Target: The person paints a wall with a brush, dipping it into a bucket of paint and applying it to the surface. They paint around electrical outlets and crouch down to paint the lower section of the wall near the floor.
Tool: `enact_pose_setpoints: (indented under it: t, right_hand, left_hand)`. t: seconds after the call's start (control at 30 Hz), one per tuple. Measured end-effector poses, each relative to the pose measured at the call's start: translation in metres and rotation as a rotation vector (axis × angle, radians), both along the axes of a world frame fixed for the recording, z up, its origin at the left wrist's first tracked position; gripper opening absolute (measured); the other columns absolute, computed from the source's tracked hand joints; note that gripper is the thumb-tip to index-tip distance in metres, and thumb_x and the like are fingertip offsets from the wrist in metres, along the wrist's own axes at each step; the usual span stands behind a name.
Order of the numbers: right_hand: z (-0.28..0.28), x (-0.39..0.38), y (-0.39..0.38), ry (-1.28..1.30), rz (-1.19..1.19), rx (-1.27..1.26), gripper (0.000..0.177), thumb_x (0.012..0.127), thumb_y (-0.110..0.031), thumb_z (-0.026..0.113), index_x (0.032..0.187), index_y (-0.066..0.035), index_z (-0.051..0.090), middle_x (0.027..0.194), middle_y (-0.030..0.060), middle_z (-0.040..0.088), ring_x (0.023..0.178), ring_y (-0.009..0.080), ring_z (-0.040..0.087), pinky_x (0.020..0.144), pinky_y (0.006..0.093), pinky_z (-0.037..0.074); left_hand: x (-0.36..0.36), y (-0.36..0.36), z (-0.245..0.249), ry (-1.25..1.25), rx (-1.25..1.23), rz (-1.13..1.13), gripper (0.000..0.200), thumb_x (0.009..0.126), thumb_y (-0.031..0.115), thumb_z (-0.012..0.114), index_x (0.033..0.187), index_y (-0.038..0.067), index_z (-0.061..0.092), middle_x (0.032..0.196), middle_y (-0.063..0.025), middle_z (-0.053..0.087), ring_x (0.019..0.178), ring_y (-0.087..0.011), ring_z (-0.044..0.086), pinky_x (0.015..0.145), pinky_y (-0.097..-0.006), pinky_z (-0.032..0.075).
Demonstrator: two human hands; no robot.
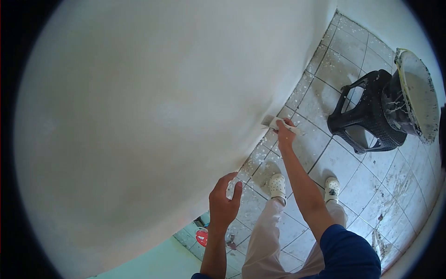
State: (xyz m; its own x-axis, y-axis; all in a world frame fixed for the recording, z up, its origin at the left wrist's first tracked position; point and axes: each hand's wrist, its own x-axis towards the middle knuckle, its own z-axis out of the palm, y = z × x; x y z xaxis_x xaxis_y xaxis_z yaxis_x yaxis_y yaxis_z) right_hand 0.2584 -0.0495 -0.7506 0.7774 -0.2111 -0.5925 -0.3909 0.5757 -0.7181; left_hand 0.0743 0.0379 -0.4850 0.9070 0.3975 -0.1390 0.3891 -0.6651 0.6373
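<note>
My right hand reaches down to the foot of the wall, its fingers wrapped round a flat pale tool with a grey, squared end. That end is right at the base of the white wall, where it meets the floor; whether it is a brush or a scraper I cannot tell. Nearer to me, my left hand is raised close to the lower part of the wall. Its thumb stands apart from the fingers, and nothing is in it.
A black plastic stool stands on the right, with a dark, splattered bucket upon it. White specks dot the tiled floor along the wall. Both feet wear pale clogs. A red round object lies by the wall's near end.
</note>
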Motion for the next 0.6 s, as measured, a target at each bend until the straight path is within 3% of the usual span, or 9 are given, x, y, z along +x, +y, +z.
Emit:
enact_pose_setpoints:
  t: [0.03,0.1,0.27,0.33,0.4,0.47,0.5,0.6]
  right_hand:
    - [-0.002,-0.002,-0.004,0.073,-0.004,-0.022,0.037,0.078,-0.007,0.068,0.111,-0.001,0.053,0.1,0.0099,0.059,0.088,0.0204,0.061,0.069,0.0326,0.056]
    - [0.024,0.016,0.004,-0.11,-0.086,0.151,0.041,0.077,-0.007,0.068,0.113,-0.001,0.05,0.101,0.0106,0.059,0.088,0.0216,0.061,0.069,0.0355,0.057]
    - [0.309,0.045,-0.004,-0.536,-0.058,0.41,0.029,0.079,-0.003,0.065,0.105,0.003,0.053,0.098,0.013,0.059,0.085,0.0213,0.062,0.071,0.0388,0.058]
    - [0.379,0.035,-0.017,-0.679,-0.046,0.467,0.026,0.08,-0.002,0.064,0.103,0.002,0.055,0.097,0.0127,0.06,0.085,0.0208,0.063,0.07,0.0389,0.058]
    - [0.41,0.03,-0.021,-0.771,-0.039,0.468,0.025,0.08,-0.002,0.064,0.103,0.001,0.055,0.096,0.0116,0.06,0.084,0.0203,0.063,0.07,0.039,0.058]
    - [0.363,0.028,0.003,-0.688,-0.038,0.265,0.026,0.079,-0.004,0.066,0.103,0.0,0.056,0.093,0.0078,0.061,0.086,0.0159,0.06,0.071,0.0341,0.056]
    - [0.318,0.025,0.019,-0.639,-0.023,0.107,0.027,0.079,-0.006,0.067,0.104,0.001,0.057,0.093,0.0066,0.06,0.086,0.0145,0.059,0.071,0.0321,0.055]
    - [0.15,-0.004,0.041,-0.434,0.0,-0.044,0.026,0.079,-0.008,0.068,0.101,0.002,0.058,0.091,0.0056,0.06,0.084,0.0129,0.057,0.071,0.0274,0.05]
  left_hand:
    - [-0.004,-0.001,-0.004,0.002,0.004,0.011,0.026,0.086,0.014,0.06,0.109,0.003,0.061,0.105,-0.0136,0.064,0.099,-0.0251,0.062,0.086,-0.0366,0.048]
    - [-0.012,-0.001,-0.005,0.024,0.015,0.033,0.026,0.086,0.014,0.061,0.109,0.003,0.061,0.106,-0.0137,0.064,0.099,-0.0249,0.062,0.086,-0.0365,0.048]
    - [-0.014,-0.011,0.02,-0.006,0.006,0.04,0.026,0.086,0.015,0.061,0.11,0.003,0.061,0.107,-0.0136,0.064,0.1,-0.0245,0.061,0.086,-0.0362,0.048]
    - [-0.01,-0.014,0.038,-0.012,0.002,0.057,0.027,0.086,0.015,0.061,0.11,0.003,0.061,0.107,-0.0134,0.064,0.1,-0.0246,0.061,0.086,-0.0362,0.048]
    - [-0.004,-0.014,0.05,-0.026,-0.004,0.073,0.026,0.087,0.014,0.061,0.11,0.002,0.061,0.107,-0.0133,0.064,0.1,-0.0246,0.061,0.086,-0.0361,0.048]
    - [-0.004,-0.012,0.054,-0.045,-0.006,0.099,0.025,0.087,0.014,0.06,0.109,0.002,0.062,0.107,-0.0133,0.065,0.1,-0.0244,0.061,0.086,-0.036,0.048]
    - [-0.005,-0.011,0.052,-0.062,-0.009,0.098,0.024,0.087,0.013,0.06,0.107,0.002,0.062,0.105,-0.0133,0.065,0.099,-0.0239,0.062,0.086,-0.0356,0.048]
    - [-0.009,-0.007,0.029,-0.107,-0.036,0.106,0.02,0.087,0.012,0.06,0.103,0.001,0.064,0.101,-0.0135,0.066,0.095,-0.0224,0.063,0.084,-0.0341,0.049]
